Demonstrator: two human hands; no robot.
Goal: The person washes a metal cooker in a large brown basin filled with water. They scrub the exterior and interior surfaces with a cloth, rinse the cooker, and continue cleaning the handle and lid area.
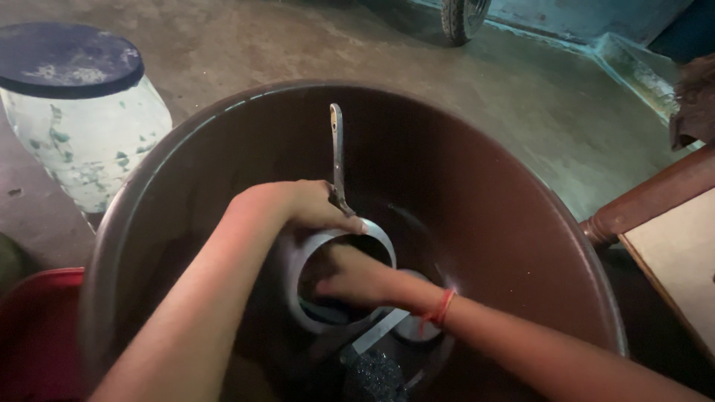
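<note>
Two hands were sunk in a round brown tub point(477, 186). A shiny steel saucepan point(339, 279) was gripped at its rim by the left hand point(309, 205). The right hand point(357, 279) was pressed inside it, its grasp unclear.

Left hand point(302, 208) grips rim of steel pan point(337, 277) inside brown tub point(477, 186); right hand point(357, 279) reaches into pan. Pan handle point(337, 152) leans on tub wall. Lidded pot point(82, 112) outside tub.

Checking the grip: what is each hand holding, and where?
Left hand grips the metal saucepan at its rim by the handle; right hand is inside it, grasp unclear.
</note>
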